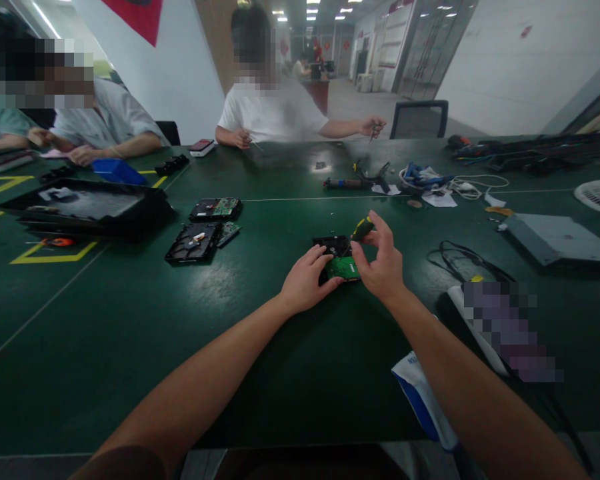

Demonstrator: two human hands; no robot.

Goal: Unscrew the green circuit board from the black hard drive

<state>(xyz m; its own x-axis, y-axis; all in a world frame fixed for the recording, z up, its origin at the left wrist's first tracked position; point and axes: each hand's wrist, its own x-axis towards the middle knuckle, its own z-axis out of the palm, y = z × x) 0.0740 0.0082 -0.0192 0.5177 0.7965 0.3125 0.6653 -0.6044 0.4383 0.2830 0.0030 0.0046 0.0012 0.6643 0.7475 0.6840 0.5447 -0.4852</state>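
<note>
A black hard drive (333, 245) with a green circuit board (344, 268) on top lies on the dark green table (130, 320) in front of me. My left hand (307, 280) is closed over its left edge and holds it down. My right hand (380, 260) grips a screwdriver with a black and yellow handle (363, 229), its tip pointing down at the board.
Two more opened drives (195, 241) (216, 209) lie at centre left beside a large black tray (85, 207). Cables (460, 257), a grey flat box (560, 240) and a white-and-blue bag (420, 393) sit to the right. Two other people work at the far side.
</note>
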